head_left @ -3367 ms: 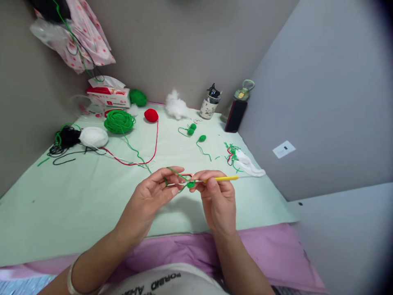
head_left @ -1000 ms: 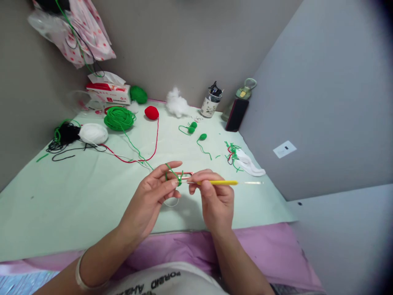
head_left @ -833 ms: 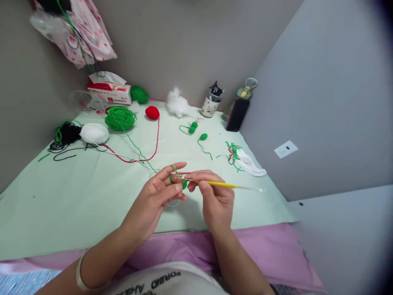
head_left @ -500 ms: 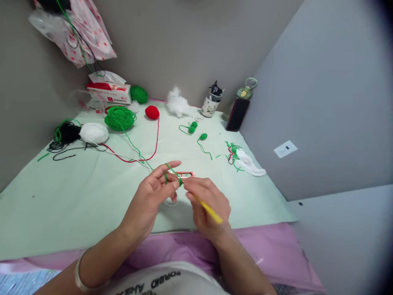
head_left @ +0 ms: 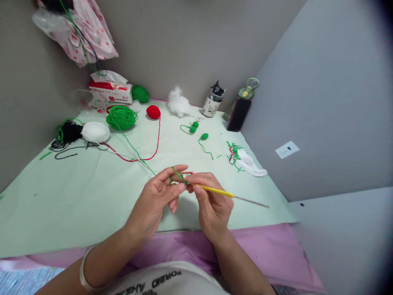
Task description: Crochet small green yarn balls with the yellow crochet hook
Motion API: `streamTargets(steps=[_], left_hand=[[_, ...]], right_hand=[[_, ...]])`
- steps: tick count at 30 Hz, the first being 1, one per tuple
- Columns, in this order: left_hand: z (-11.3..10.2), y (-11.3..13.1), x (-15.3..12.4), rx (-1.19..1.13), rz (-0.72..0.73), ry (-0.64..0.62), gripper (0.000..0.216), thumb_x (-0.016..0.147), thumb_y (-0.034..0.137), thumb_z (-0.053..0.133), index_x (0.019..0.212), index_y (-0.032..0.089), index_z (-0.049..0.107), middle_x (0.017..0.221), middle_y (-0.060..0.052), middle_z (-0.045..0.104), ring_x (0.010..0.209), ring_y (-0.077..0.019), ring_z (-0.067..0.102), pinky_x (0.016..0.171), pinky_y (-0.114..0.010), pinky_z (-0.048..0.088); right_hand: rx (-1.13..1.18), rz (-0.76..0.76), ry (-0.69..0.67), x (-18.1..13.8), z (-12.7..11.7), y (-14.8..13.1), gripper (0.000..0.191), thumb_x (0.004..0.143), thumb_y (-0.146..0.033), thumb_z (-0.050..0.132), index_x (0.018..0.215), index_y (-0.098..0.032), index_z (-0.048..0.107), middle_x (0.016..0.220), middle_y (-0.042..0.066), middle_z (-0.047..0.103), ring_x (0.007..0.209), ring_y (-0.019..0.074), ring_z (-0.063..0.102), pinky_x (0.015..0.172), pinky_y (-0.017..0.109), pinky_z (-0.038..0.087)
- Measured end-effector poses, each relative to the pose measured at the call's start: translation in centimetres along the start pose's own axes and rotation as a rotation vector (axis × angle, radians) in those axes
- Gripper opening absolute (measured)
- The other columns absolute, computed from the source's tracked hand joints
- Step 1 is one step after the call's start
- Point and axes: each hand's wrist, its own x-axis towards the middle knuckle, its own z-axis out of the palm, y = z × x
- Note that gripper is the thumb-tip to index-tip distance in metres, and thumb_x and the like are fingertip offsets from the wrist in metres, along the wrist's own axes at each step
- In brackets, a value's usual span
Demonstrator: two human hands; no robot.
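Head view: left hand (head_left: 155,196) pinches green yarn (head_left: 178,176) while right hand (head_left: 214,205) grips the yellow crochet hook (head_left: 218,191), both over bare green mat (head_left: 76,196) near its front edge.

One crochet hook (head_left: 230,194), three green crocheted pieces (head_left: 195,124) (head_left: 192,130) (head_left: 204,136), one tissue box (head_left: 113,92)

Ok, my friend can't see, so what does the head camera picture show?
Hands crochet over a green table: the left hand holds green yarn, the right hand grips a yellow-handled crochet hook. Behind lie a green skein, a red ball and a white ball.
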Motion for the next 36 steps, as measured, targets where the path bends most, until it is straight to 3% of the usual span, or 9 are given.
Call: streamTargets(steps=[4, 7, 10, 15, 23, 27, 31, 33, 36], left_hand=[[-0.5, 0.0, 0.4, -0.116, -0.110, -0.026, 0.032, 0.081, 0.020, 0.085, 0.113, 0.018, 0.079, 0.073, 0.006, 0.056, 0.044, 0.0019, 0.030, 0.040, -0.010, 0.034], [-1.0, 0.4, 0.7, -0.196, -0.158, -0.024, 0.029, 0.080, 0.017, 0.084, 0.108, 0.012, 0.081, 0.066, 0.008, 0.044, 0.046, 0.0010, 0.026, 0.039, -0.009, 0.032], [-1.0, 0.6, 0.6, -0.151, -0.078, -0.002, 0.028, 0.080, 0.015, 0.083, 0.108, 0.015, 0.081, 0.066, 0.008, 0.045, 0.047, 0.0003, 0.033, 0.043, -0.010, 0.037], [-0.5, 0.5, 0.2, 0.074, 0.014, -0.047, 0.034, 0.083, 0.022, 0.083, 0.117, 0.026, 0.078, 0.079, 0.004, 0.058, 0.055, -0.0040, 0.051, 0.053, -0.016, 0.048], [-0.8, 0.9, 0.3, 0.081, -0.026, -0.046, 0.034, 0.083, 0.023, 0.079, 0.117, 0.022, 0.078, 0.082, 0.003, 0.055, 0.055, -0.0050, 0.042, 0.051, -0.018, 0.045], [-1.1, 0.9, 0.1, 0.107, 0.009, -0.012, 0.031, 0.085, 0.022, 0.078, 0.116, 0.023, 0.079, 0.086, 0.002, 0.056, 0.056, -0.0049, 0.041, 0.052, -0.018, 0.045], [-0.9, 0.4, -0.1, 0.123, 0.069, 0.026, 0.037, 0.084, 0.024, 0.080, 0.121, 0.024, 0.076, 0.084, 0.002, 0.058, 0.060, -0.0072, 0.047, 0.052, -0.018, 0.046], [-0.8, 0.3, 0.0, 0.060, 0.012, 0.007, 0.043, 0.083, 0.027, 0.082, 0.126, 0.024, 0.073, 0.078, 0.004, 0.056, 0.056, -0.0061, 0.043, 0.049, -0.017, 0.043], [-0.9, 0.5, 0.4, -0.074, -0.141, -0.050, 0.040, 0.082, 0.027, 0.083, 0.121, 0.018, 0.075, 0.066, 0.007, 0.045, 0.050, -0.0035, 0.026, 0.042, -0.013, 0.032]], right_hand=[[-0.244, -0.194, -0.045, -0.3, -0.3, 0.2, 0.038, 0.095, -0.007, 0.062, 0.121, -0.032, 0.074, 0.112, 0.008, 0.075, 0.101, 0.0223, 0.072, 0.083, 0.038, 0.061], [-0.016, -0.024, 0.044, 0.2, -0.6, 0.1, 0.029, 0.099, -0.012, 0.058, 0.114, -0.030, 0.076, 0.101, 0.006, 0.076, 0.086, 0.0189, 0.071, 0.073, 0.035, 0.060], [0.288, 0.207, 0.105, 0.8, -0.7, 0.0, 0.023, 0.102, -0.022, 0.056, 0.101, -0.028, 0.078, 0.090, 0.003, 0.073, 0.069, 0.0143, 0.065, 0.060, 0.031, 0.055], [0.256, 0.196, -0.022, 1.1, -0.6, 0.0, 0.016, 0.099, -0.024, 0.064, 0.103, -0.027, 0.080, 0.099, 0.005, 0.077, 0.087, 0.0178, 0.070, 0.073, 0.033, 0.057], [0.477, 0.375, 0.005, 1.2, -0.8, 0.2, 0.022, 0.103, -0.036, 0.056, 0.098, -0.020, 0.072, 0.093, 0.005, 0.077, 0.071, 0.0150, 0.071, 0.067, 0.032, 0.060], [0.297, 0.262, -0.025, 1.1, -0.9, -0.3, 0.022, 0.105, -0.026, 0.051, 0.101, -0.022, 0.072, 0.094, 0.005, 0.076, 0.073, 0.0147, 0.072, 0.068, 0.031, 0.062], [-0.137, -0.127, -0.113, 0.4, -0.9, -0.1, 0.030, 0.102, -0.013, 0.051, 0.121, -0.027, 0.069, 0.104, 0.007, 0.077, 0.091, 0.0190, 0.074, 0.078, 0.035, 0.063], [-0.317, -0.309, -0.140, 0.0, -0.7, 0.3, 0.037, 0.099, -0.011, 0.055, 0.129, -0.030, 0.068, 0.110, 0.008, 0.076, 0.099, 0.0214, 0.074, 0.081, 0.037, 0.064], [-0.303, -0.280, -0.100, 0.1, -0.5, 0.7, 0.038, 0.098, -0.012, 0.058, 0.128, -0.031, 0.069, 0.113, 0.008, 0.075, 0.099, 0.0214, 0.074, 0.080, 0.036, 0.064]])
